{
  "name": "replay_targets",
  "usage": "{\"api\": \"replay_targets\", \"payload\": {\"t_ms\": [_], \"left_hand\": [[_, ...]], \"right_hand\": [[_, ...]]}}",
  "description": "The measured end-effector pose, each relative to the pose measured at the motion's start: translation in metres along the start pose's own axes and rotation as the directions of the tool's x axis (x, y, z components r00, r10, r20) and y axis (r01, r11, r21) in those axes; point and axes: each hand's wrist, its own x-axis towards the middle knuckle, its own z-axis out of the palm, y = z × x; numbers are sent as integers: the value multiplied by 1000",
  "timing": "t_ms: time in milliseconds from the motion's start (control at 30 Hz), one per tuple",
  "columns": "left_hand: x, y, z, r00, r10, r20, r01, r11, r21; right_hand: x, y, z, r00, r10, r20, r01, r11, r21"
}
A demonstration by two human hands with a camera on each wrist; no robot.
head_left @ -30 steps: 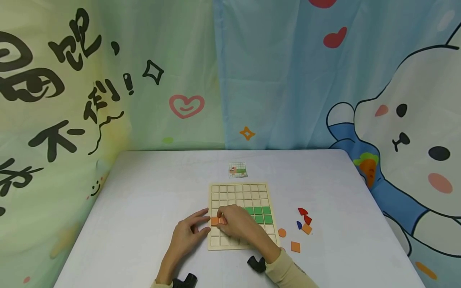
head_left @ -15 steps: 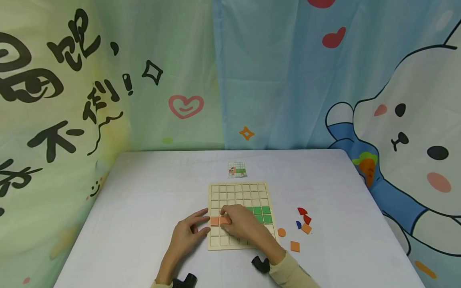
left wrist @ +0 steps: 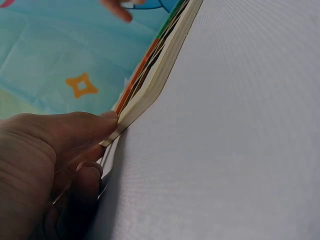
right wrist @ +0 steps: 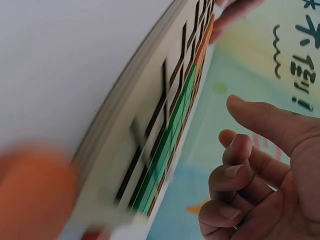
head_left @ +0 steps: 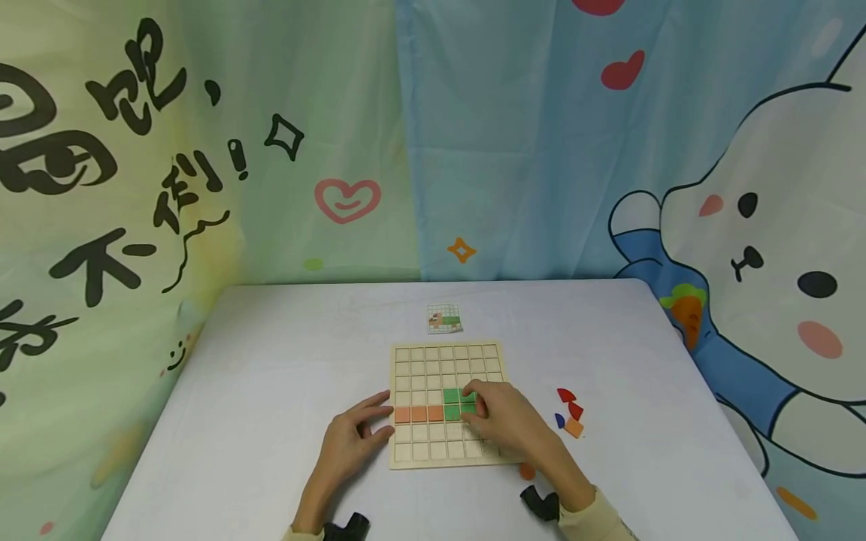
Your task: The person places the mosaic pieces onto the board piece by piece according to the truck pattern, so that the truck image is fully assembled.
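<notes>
A flat wooden board (head_left: 433, 382) with lots of little squares lies on the white table (head_left: 284, 361), a bit below the middle of the head picture. Three orange tiles (head_left: 419, 415) sit in a row from the board's left side. Green tiles (head_left: 452, 412) come right after them, two rows high, and the hand hides some of them.

The left hand (head_left: 352, 442) is at the left edge of the board. Its fingers are loose and spread, and its thumb and pointer finger touch the edge. It does not hold any tile.

The right hand (head_left: 502, 413) is over the green tiles, at the right side of the board. In its own wrist picture, the thumb is well away from the fingers. The fingers bend softly and hold nothing. The hand is a little way off the board.

To the right of the board lie two red pieces (head_left: 576, 410), a blue piece (head_left: 559, 421) and an orange square (head_left: 573, 428), all close together. A round orange piece (head_left: 527, 472) is near the board's bottom right corner, partly behind the right arm. A small picture card (head_left: 443, 319) lies just above the board. A curtain (head_left: 473, 150) hangs behind, with a big white bunny (head_left: 764, 323) on the right.
</notes>
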Motion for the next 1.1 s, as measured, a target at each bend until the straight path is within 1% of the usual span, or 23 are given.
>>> {"api": "replay_targets", "payload": {"t_ms": [233, 467, 667, 900, 967, 1100], "left_hand": [[1, -3, 1, 1000, -11, -7, 11, 1000, -13], [0, -5, 1, 1000, -17, -4, 17, 1000, -25], [1, -5, 2, 1000, -18, -2, 18, 999, -29], [0, -3, 1, 1000, -18, -5, 18, 1000, -21], [0, -3, 1, 1000, -19, -6, 18, 1000, -18], [0, -2, 2, 1000, -18, -6, 18, 1000, -18]], "right_hand": [[-22, 26, -21, 996, 69, -48, -68, 997, 20], [-42, 43, -35, 984, 144, -108, -145, 989, -1], [-61, 59, -42, 965, 220, -145, -227, 973, -31], [-78, 76, -47, 934, 327, -147, -338, 939, -57], [-82, 81, -48, 926, 345, -151, -358, 932, -65], [-88, 89, -51, 920, 356, -161, -371, 926, -69]]}}
